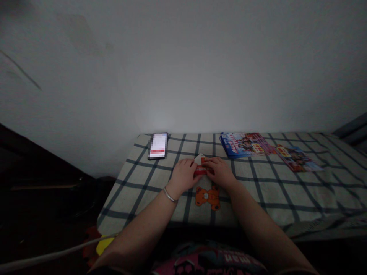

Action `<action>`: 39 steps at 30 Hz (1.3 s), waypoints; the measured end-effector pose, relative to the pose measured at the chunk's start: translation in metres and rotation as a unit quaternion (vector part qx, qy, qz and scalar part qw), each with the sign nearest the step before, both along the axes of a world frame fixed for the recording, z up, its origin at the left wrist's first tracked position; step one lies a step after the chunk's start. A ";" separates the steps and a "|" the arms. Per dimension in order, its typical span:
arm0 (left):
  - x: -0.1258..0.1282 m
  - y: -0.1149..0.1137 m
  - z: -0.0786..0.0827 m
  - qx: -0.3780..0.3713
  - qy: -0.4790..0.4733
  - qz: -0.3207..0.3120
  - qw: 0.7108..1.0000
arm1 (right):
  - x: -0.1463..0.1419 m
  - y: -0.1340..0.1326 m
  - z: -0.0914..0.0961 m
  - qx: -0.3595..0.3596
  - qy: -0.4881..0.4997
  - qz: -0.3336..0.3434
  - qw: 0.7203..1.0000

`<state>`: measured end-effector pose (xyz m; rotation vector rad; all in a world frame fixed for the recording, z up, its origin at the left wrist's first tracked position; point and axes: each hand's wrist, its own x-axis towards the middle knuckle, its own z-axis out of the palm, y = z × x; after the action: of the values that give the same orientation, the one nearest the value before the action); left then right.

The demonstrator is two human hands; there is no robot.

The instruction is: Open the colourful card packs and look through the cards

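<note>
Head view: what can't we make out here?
All in the head view:
- Paper: both sides hidden under the left hand and right hand, so its full shape can't be told.
- Phone: screen pixelated, text unreadable.
- Leaflet stack: small print too blurred; the lower sheets are mostly covered by the top one.
- Yellow thing: partly behind the left forearm.
- Cord: cut off by the left edge.
</note>
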<state>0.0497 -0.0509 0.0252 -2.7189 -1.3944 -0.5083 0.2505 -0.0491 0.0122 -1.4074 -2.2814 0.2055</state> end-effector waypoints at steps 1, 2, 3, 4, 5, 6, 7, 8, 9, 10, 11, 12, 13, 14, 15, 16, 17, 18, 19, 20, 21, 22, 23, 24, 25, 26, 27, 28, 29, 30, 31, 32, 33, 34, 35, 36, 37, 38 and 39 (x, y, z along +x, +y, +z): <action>0.000 0.000 0.000 -0.001 -0.002 0.002 1.000 | -0.001 0.001 0.000 -0.001 0.001 -0.004 1.000; 0.001 -0.001 -0.001 -0.002 -0.006 0.004 1.000 | -0.001 0.001 -0.001 -0.002 0.002 -0.007 1.000; 0.001 -0.001 -0.001 -0.003 -0.009 0.006 1.000 | -0.001 0.002 0.000 -0.002 0.004 -0.009 1.000; 0.001 -0.001 -0.002 -0.004 -0.012 0.007 1.000 | -0.001 0.002 0.000 -0.002 0.007 -0.011 1.000; 0.001 0.000 -0.003 -0.005 -0.013 0.007 1.000 | -0.001 0.002 0.001 -0.002 0.011 -0.010 1.000; 0.001 0.000 -0.004 -0.006 -0.013 0.005 1.000 | 0.000 0.001 0.002 -0.003 0.016 -0.006 1.000; 0.001 0.001 -0.004 -0.007 -0.012 0.005 1.000 | 0.002 0.001 0.002 -0.004 0.021 0.001 1.000; 0.001 0.001 -0.005 -0.007 -0.012 0.004 1.000 | 0.004 0.001 0.003 -0.009 0.024 0.015 1.000; 0.001 0.002 -0.005 -0.007 -0.012 0.003 1.000 | 0.006 0.000 0.003 -0.015 0.027 0.029 0.999; 0.001 0.002 -0.005 -0.007 -0.013 0.003 1.000 | 0.008 0.000 0.003 -0.021 0.030 0.043 0.998; 0.001 0.002 -0.005 -0.008 -0.013 0.003 1.000 | 0.009 0.000 0.003 -0.023 0.036 0.051 0.998; 0.001 0.002 -0.005 -0.010 -0.013 0.004 1.000 | 0.011 0.000 0.002 -0.024 0.041 0.057 0.997; 0.000 0.002 -0.005 -0.011 -0.012 0.004 1.000 | 0.011 0.000 0.002 -0.025 0.046 0.058 0.997; 0.000 0.002 -0.004 -0.012 -0.011 0.003 1.000 | 0.012 0.001 0.001 -0.025 0.050 0.056 0.997; 0.000 0.002 -0.004 -0.012 -0.010 0.004 1.000 | 0.011 0.001 0.000 -0.024 0.053 0.050 0.997; 0.000 0.002 -0.003 -0.012 -0.011 0.003 1.000 | 0.011 0.002 0.000 -0.023 0.056 0.043 0.997; 0.000 0.001 -0.003 -0.012 -0.012 0.002 1.000 | 0.010 0.002 -0.001 -0.021 0.057 0.036 0.997; 0.000 0.001 -0.002 -0.012 -0.014 0.000 1.000 | 0.009 0.002 -0.001 -0.020 0.057 0.032 0.998; 0.000 0.001 -0.002 -0.012 -0.016 -0.002 1.000 | 0.009 0.003 -0.001 -0.018 0.057 0.028 0.998; 0.000 0.001 -0.002 -0.012 -0.018 -0.003 1.000 | 0.008 0.003 -0.001 -0.016 0.056 0.024 0.998; 0.000 0.000 -0.001 -0.013 -0.018 -0.003 1.000 | 0.009 0.003 -0.001 -0.016 0.055 0.025 0.998; 0.000 0.000 -0.001 -0.014 -0.018 -0.002 1.000 | 0.009 0.003 -0.001 -0.017 0.054 0.028 0.998; 0.000 0.000 -0.002 -0.015 -0.017 0.002 1.000 | 0.010 0.003 0.000 -0.020 0.053 0.034 0.998; 0.001 0.001 -0.002 -0.017 -0.016 0.005 1.000 | 0.011 0.004 0.000 -0.024 0.053 0.043 0.997; 0.001 0.001 -0.002 -0.018 -0.015 0.007 1.000 | 0.012 0.004 0.001 -0.029 0.053 0.054 0.997; 0.001 0.001 -0.002 -0.019 -0.014 0.008 1.000 | 0.013 0.005 0.002 -0.034 0.053 0.065 0.996; 0.001 0.001 -0.003 -0.019 -0.014 0.008 1.000 | 0.014 0.005 0.002 -0.038 0.054 0.071 0.995; 0.001 0.001 -0.003 -0.019 -0.015 0.007 1.000 | 0.015 0.006 0.003 -0.041 0.054 0.074 0.995; 0.001 0.001 -0.002 -0.019 -0.016 0.006 1.000 | 0.015 0.006 0.003 -0.043 0.052 0.072 0.995; 0.001 0.001 -0.002 -0.020 -0.017 0.005 1.000 | 0.014 0.006 0.003 -0.045 0.050 0.067 0.995; 0.001 0.001 -0.002 -0.020 -0.018 0.004 1.000 | 0.013 0.006 0.003 -0.047 0.047 0.060 0.996; 0.001 0.001 -0.002 -0.021 -0.019 0.005 1.000 | 0.012 0.005 0.003 -0.050 0.045 0.052 0.996; 0.000 0.001 -0.001 -0.021 -0.019 0.005 1.000 | 0.010 0.004 0.003 -0.051 0.043 0.042 0.997; 0.000 0.001 -0.001 -0.021 -0.018 0.004 1.000 | 0.008 0.003 0.003 -0.051 0.042 0.031 0.997; 0.000 0.001 0.000 -0.020 -0.016 0.003 1.000 | 0.006 0.002 0.002 -0.049 0.041 0.020 0.998; 0.000 0.001 0.000 -0.019 -0.015 0.002 1.000 | 0.004 0.001 0.002 -0.040 0.039 0.005 0.998; 0.000 0.001 0.000 -0.018 -0.013 0.001 1.000 | 0.001 0.000 0.001 -0.030 0.038 -0.010 0.999; 0.000 0.001 0.000 -0.016 -0.012 0.001 1.000 | 0.000 -0.001 0.001 -0.021 0.034 -0.017 0.999; 0.000 0.001 0.000 -0.015 -0.011 0.001 1.000 | -0.002 -0.001 0.000 -0.012 0.030 -0.022 0.999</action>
<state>0.0497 -0.0500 0.0252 -2.7434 -1.4206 -0.5247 0.2484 -0.0504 0.0123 -1.4429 -2.2045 0.2576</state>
